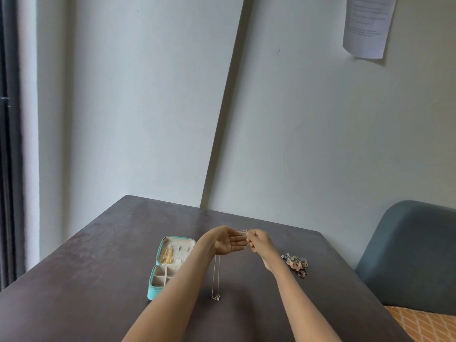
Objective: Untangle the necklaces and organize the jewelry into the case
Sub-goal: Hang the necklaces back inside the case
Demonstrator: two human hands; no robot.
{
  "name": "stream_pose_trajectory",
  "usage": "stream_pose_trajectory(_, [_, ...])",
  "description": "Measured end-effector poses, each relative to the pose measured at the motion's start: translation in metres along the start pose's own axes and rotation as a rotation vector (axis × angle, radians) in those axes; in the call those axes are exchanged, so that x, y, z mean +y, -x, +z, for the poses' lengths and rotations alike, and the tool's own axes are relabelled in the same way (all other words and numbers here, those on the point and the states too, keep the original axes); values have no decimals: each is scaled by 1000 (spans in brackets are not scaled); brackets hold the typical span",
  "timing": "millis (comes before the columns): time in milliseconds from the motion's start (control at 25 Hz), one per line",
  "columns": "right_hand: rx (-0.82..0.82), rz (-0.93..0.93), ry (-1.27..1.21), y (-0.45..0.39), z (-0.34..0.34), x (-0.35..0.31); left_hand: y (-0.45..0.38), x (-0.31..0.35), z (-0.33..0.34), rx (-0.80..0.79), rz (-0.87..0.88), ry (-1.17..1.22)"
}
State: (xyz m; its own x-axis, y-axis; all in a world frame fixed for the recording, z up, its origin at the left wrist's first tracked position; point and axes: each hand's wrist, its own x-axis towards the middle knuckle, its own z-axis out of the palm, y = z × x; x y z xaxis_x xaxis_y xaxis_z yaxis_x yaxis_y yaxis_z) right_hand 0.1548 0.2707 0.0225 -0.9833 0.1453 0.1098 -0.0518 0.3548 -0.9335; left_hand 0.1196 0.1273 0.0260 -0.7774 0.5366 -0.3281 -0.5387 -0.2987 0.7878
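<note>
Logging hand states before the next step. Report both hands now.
Left hand: open, palm up, necklace chain draped over it and hanging down.
Right hand: pinching the chain's upper end.

Teal case (153, 291), gold earrings (167, 255), dark table (74, 280).

Necklace (216, 277): a thin, pale chain, hanging doubled in two near-parallel strands above the table, its top end at the raised hands, where the exact hold is too small to tell. A small ring-shaped pendant (216, 297) is dangling at the bottom of the loop.

Case (170, 264): a teal zip case, lying open on the table to the left of the necklace. Its cream lining is showing. The far half is holding a pair of gold tassel earrings (167, 255); the near half is divided into small square compartments.

Loose jewelry (296, 263): a small cluster of mixed pieces, lying on the table to the right, well apart from the case.
</note>
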Motion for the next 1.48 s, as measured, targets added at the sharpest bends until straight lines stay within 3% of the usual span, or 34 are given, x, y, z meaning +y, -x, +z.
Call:
stream_pose_trajectory(160, [-36,-20,167,-6,-9,-12,4,10,-2,211,1,-392])
stream_pose_trajectory(240, [-45,-32,247,-8,-12,-18,2,10,-5,336,113,-530])
stream_pose_trajectory(360, [-83,-46,343,-8,-14,-27,1,7,-5,306,325,-718])
stream_pose_trajectory(520, [-135,-58,415,-6,-15,-38,3,2,-3,153,415,-725])
stream_pose_trajectory(1000, [-187,-91,374,-2,-8,-53,13,5,-10,239,529,-740])
stream_pose_trajectory(1280, [-214,-159,650,-7,13,-63,28,15,-32,235,515,-808])
stream_pose_trajectory(1480, [-199,-220,624,-5,41,-66,51,29,-55,220,488,-805])
